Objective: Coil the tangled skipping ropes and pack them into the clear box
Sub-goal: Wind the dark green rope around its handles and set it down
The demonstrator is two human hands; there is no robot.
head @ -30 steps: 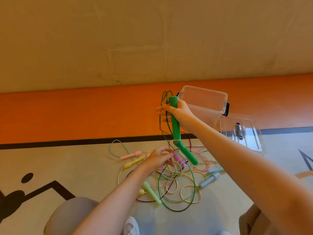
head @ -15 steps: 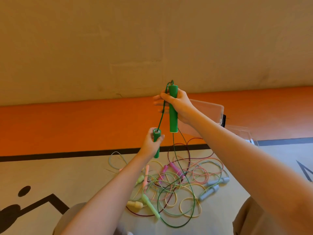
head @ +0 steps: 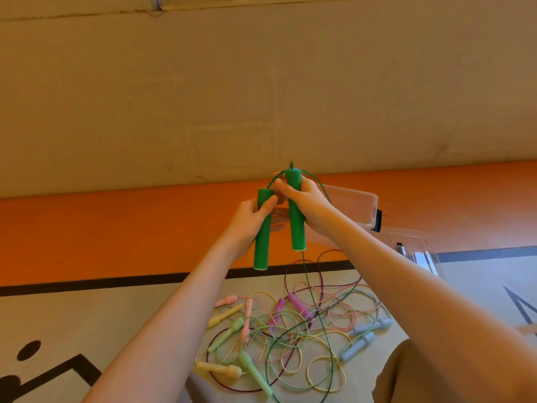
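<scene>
Gripping one upright dark green cylindrical handle each, left hand and right hand hold them parallel; thin green cord hangs straight down into floor tangle.

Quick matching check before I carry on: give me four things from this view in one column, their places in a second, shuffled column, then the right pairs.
Things:
1. Left green handle
2. Right green handle
3. Blue handles
4. Clear box

Places:
A. On the floor, right edge of the tangle
B. In the right hand
C. Behind the right arm, by the orange band
D. In the left hand

Pairs: 1-D, 2-B, 3-A, 4-C
</scene>
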